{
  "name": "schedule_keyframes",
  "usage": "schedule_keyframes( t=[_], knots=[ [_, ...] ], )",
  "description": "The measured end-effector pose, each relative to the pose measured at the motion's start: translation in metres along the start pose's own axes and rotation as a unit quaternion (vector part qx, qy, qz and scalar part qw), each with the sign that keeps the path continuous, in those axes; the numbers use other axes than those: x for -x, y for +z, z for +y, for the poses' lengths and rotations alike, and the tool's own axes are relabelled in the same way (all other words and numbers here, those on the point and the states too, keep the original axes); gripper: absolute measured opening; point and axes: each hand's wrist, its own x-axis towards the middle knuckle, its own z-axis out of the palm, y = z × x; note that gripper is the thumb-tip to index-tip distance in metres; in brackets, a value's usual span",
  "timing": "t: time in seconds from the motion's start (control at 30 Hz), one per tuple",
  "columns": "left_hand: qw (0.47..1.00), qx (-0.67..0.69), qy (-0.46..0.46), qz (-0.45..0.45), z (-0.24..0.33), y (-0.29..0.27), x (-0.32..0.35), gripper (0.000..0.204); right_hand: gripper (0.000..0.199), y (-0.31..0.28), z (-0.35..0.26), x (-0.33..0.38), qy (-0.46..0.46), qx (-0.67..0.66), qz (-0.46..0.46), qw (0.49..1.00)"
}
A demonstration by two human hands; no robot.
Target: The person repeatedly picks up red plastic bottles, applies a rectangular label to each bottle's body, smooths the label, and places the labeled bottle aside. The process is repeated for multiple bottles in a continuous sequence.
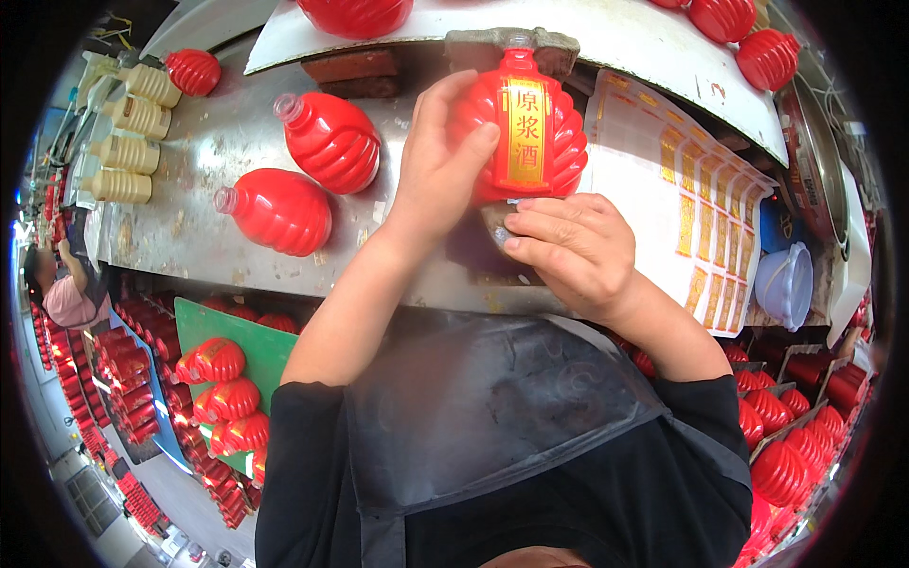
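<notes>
A red ribbed bottle [561, 133] with a clear neck lies in front of me, a yellow label [540, 99] running down its face. My left hand [437, 156] is closed round its left side, with the thumb on the front near the label. Just below the bottle's base is my right hand [585, 248], its fingers curled together and the thumb hidden. A small shiny bit [502, 234] shows at those fingertips; what it is I cannot make out. To the right lies a white sheet [644, 189] with rows of gold labels.
Two plain red bottles [333, 142] lie on the metal table [199, 208]. Cream bottles [133, 114] line its left end. A white board [653, 47] with more red bottles crosses the back. A pale bucket [784, 284] stands right; a green board [256, 346] holds bottles lower left.
</notes>
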Motion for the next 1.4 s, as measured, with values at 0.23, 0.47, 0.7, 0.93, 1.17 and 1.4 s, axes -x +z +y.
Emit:
schedule_keyframes(
  t=[0.23, 0.47, 0.7, 0.93, 1.17, 1.4],
  knots=[
    [0.995, 0.068, -0.058, -0.031, 0.017, -0.001, -0.011, 0.064, 0.027, -0.020, 0.038, -0.050, 0.181, -0.002, 0.025, 0.983],
    [0.988, 0.010, -0.132, -0.083, 0.020, -0.006, -0.055, 0.065, 0.026, -0.014, 0.111, -0.100, 0.189, 0.069, -0.058, 0.978],
    [0.982, 0.090, -0.164, -0.035, 0.018, 0.003, -0.061, 0.025, 0.024, -0.027, 0.093, -0.087, 0.136, -0.005, 0.078, 0.988],
    [0.984, 0.109, -0.138, -0.020, 0.007, 0.000, -0.060, 0.020, 0.022, -0.012, 0.049, -0.060, -0.080, 0.011, -0.019, 0.997],
    [0.963, 0.214, -0.161, -0.040, 0.015, -0.001, -0.054, 0.023, 0.036, -0.018, 0.033, -0.030, 0.250, -0.143, 0.084, 0.954],
    [0.973, 0.155, -0.170, -0.038, 0.020, 0.001, -0.051, 0.031, 0.025, -0.005, 0.009, -0.016, -0.071, -0.047, -0.012, 0.996]
  ],
)
